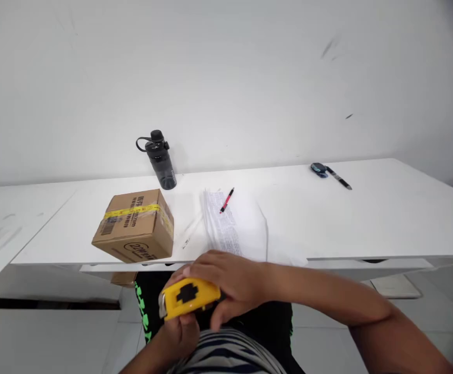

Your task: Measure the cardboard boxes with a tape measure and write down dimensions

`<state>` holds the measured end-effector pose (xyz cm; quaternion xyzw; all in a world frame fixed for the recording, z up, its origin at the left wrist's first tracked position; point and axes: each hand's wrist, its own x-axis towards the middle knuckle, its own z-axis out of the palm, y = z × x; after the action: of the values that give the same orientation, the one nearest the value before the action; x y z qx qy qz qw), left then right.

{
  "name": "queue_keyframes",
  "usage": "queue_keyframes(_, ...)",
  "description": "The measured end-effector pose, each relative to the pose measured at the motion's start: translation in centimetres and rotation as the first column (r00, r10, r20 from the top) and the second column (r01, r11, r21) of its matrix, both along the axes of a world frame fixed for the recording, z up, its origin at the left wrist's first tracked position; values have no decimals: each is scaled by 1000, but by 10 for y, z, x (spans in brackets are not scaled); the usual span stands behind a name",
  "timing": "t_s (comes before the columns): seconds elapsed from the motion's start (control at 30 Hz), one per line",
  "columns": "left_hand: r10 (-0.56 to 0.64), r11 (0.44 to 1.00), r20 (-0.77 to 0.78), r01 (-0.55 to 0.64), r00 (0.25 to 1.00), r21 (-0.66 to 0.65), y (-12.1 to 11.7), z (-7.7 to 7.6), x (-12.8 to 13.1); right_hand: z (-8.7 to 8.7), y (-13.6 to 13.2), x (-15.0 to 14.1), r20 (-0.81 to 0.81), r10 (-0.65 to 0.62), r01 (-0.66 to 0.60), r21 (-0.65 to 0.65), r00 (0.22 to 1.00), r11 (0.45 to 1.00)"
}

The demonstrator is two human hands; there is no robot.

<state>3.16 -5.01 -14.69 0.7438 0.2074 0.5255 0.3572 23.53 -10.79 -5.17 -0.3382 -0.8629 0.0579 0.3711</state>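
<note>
Both hands on the yellow tool, just off the worktop's front edge!

Here we are in the head view, and the action is low and central. The yellow tool [191, 297] is in front of my lap, a black patch facing up and a metal piece at its left end. My left hand [180, 336] has it from below, closed around the metal end. My right hand [232, 280] comes across, half curled, fingers over the tool's far side, thumb spread near its right end; how firmly it grips, I cannot tell.

Up on the white worktop [367, 218], over to the left, a cardboard box [135, 226] sits close to the front edge, yellow tape [133, 211] running across its top. Right behind it, a dark bottle [161, 163] stands upright, carry loop out to the left. Centre stage, papers [250, 223] reach toward the front edge, a red-and-black pen [227, 200] lying slantwise on top. Well apart on the right, near the wall [226, 88], there's a rounded blue-black item [319, 169], with a black-and-grey pen [339, 178] just beside it!
</note>
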Motion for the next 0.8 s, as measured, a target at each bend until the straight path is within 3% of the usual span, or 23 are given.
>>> queue_keyframes(0.07, -150, 978, -28, 153, 988, 144, 14, 26, 28, -5, 0, 44, -18, -148, 149, 50, 989, 988)
queue_keyframes(0.1, -217, 967, -62, 223, 974, 127, 23, 41, 47, -8, 3, 68, -9, -299, 299, 53, 954, 953)
queue_keyframes(0.13, -236, 970, -96, 241, 967, 36, 32, 55, 67, -12, 10, 92, -4, -493, 493, 13, 870, 870)
queue_keyframes(0.2, -284, 942, -93, 259, 954, -216, 51, 74, 112, -21, 29, 134, 240, -767, 803, -138, 595, 579)
queue_keyframes(0.23, -326, 906, -106, 279, 939, -318, 60, 77, 135, -27, 41, 149, 437, -788, 897, -125, 433, 424)
queue_keyframes(0.27, -342, 881, -113, 276, 933, -384, 69, 75, 155, -33, 52, 161, 624, -706, 930, -101, 335, 352)
queue_keyframes(0.4, -262, 810, -62, 184, 963, -557, 103, 43, 205, -53, 82, 175, 742, -550, 885, -122, 382, 450)
queue_keyframes(0.53, -182, 817, -96, 96, 979, -568, 123, 15, 210, -59, 88, 171, 778, -502, 851, -78, 378, 519)
queue_keyframes(0.7, -115, 823, -62, 60, 991, -564, 128, 12, 204, -48, 90, 184, 794, -480, 813, -28, 372, 582)
queue_keyframes(0.8, -112, 815, -30, 74, 993, -575, 128, 12, 204, -45, 86, 200, 792, -518, 831, 25, 322, 555)
